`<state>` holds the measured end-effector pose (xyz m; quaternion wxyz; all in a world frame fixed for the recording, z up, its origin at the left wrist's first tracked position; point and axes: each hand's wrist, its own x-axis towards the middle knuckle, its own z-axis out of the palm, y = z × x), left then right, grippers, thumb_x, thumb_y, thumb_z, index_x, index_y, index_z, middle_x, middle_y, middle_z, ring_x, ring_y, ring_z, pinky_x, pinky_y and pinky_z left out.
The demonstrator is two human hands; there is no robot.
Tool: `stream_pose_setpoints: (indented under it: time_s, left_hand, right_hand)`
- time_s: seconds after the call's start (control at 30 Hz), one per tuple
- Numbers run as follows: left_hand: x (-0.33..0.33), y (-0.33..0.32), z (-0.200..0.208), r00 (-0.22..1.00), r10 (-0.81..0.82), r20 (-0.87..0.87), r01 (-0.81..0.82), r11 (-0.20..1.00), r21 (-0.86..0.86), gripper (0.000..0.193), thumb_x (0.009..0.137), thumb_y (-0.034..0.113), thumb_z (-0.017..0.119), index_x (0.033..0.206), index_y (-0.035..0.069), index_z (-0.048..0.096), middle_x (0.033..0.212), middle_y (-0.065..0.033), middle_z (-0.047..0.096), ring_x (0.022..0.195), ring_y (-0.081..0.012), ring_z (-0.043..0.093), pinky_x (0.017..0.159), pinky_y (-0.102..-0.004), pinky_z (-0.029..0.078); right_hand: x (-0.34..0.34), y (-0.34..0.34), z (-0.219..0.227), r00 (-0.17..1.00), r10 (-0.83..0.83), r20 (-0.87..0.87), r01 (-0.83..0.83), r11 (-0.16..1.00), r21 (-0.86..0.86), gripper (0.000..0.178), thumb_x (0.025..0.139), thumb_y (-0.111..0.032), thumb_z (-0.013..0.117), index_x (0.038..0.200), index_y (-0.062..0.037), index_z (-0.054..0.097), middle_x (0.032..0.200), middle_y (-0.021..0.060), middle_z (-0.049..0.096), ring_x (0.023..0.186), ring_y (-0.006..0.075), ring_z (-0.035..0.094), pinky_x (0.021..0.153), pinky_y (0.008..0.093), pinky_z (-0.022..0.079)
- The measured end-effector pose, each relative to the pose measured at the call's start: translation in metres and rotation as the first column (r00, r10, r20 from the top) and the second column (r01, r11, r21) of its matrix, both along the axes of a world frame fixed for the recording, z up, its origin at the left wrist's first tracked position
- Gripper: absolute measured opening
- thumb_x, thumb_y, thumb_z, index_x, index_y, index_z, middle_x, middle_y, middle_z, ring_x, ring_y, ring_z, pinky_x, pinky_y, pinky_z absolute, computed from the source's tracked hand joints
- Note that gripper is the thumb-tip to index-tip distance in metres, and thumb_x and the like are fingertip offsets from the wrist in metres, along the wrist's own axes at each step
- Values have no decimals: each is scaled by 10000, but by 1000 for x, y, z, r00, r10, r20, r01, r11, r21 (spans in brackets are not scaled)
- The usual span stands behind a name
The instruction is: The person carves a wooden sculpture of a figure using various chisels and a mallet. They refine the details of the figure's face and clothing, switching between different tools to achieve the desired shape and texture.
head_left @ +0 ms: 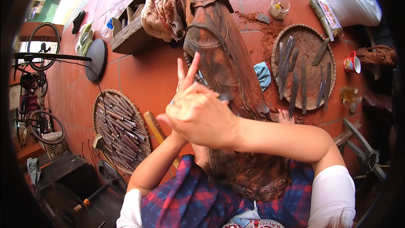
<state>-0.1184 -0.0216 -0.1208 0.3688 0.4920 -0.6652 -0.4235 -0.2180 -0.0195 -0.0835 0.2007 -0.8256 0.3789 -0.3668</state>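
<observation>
A reddish-brown carved wooden statue [211, 42] of a robed figure lies away from me, its knobbly carved base [257, 175] between my legs. Over the statue's left side my hands cross. My left hand [187, 74] shows two fingers stretched out toward the robe; its other fingers are hidden behind my right hand. Closed, my right hand [202, 112] lies over the left one, its palm side hidden. A small dark blurred bit shows by its knuckles, and I cannot make out what it is.
Left, a round woven tray [122, 131] holds many wooden-handled carving tools; a wooden mallet-like stick [158, 133] lies beside it. Right, another woven tray [312, 42] carries flat dark metal files. A wooden box [130, 38], stained cloth [162, 14], red mug [352, 63] and glass [349, 95] stand around.
</observation>
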Motion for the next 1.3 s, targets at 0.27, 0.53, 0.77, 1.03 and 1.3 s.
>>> stream_pose_setpoints:
  time_s: [0.27, 0.53, 0.77, 1.03, 1.3]
  left_hand:
    - [9, -5, -5, 970, -83, 229, 147, 949, -279, 710, 622, 59, 829, 1264, 92, 527, 1474, -125, 451, 1068, -257, 542, 1056, -354, 401]
    - [12, -2, -12, 966, -77, 248, 130, 970, -205, 654, 609, 83, 838, 1213, 82, 588, 1530, -118, 381, 1225, -234, 495, 1049, -342, 406]
    - [14, -8, -18, 964, -82, 253, 140, 966, -217, 617, 599, 84, 835, 1176, 66, 616, 1561, -93, 343, 1270, -219, 461, 1054, -340, 387]
    - [8, -12, -4, 960, -59, 272, 129, 961, -245, 910, 570, 36, 837, 1399, 94, 467, 1532, -115, 387, 1076, -184, 588, 942, -283, 462]
    - [10, -4, -10, 962, -59, 266, 113, 975, -191, 960, 570, 20, 815, 1434, 80, 401, 1515, -88, 412, 998, -146, 581, 854, -240, 473]
  right_hand:
    - [-2, 1, 1, 999, 46, 3, -46, 999, -12, 238, 850, -231, 636, 747, -17, 619, 717, 160, 659, 701, 264, 677, 667, 372, 527]
    - [3, 1, -1, 1000, 8, -28, -8, 1000, 5, 282, 900, -241, 613, 750, -3, 628, 714, 162, 640, 703, 262, 668, 654, 383, 529]
    - [10, 0, -8, 988, 1, -157, 4, 999, 34, 294, 842, -271, 635, 816, 20, 657, 868, 244, 639, 714, 270, 677, 642, 380, 540]
    - [6, 2, -4, 999, 16, -31, -16, 1000, -9, 309, 845, -308, 658, 722, -34, 583, 705, 136, 634, 682, 240, 654, 641, 364, 513]
    - [5, 6, -3, 991, -41, -126, 36, 998, -43, 276, 861, -258, 640, 734, -16, 598, 756, 152, 654, 698, 256, 648, 651, 370, 515]
